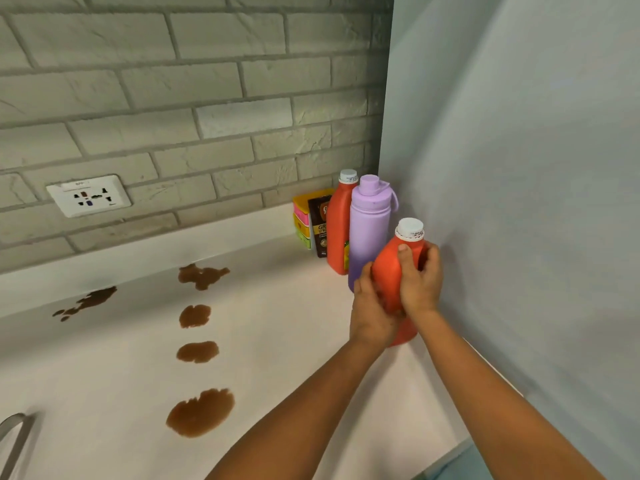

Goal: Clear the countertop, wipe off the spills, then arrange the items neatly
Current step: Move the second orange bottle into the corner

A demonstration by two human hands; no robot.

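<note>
Both hands grip orange bottle [389,271], white cap, at counter [294,341] corner.
Left hand [372,313] wraps lower body, right hand [419,282] the shoulder; long axis near-upright, cap tilted up-right.

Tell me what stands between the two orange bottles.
The purple flask stands between the held orange bottle and the rear orange bottle, seen in the head view.

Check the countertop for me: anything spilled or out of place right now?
Yes. Brown spills sit unwiped on the white countertop, five or so patches left of the hands. Otherwise, both hands hold an orange bottle by the corner; nothing looks damaged.
</note>
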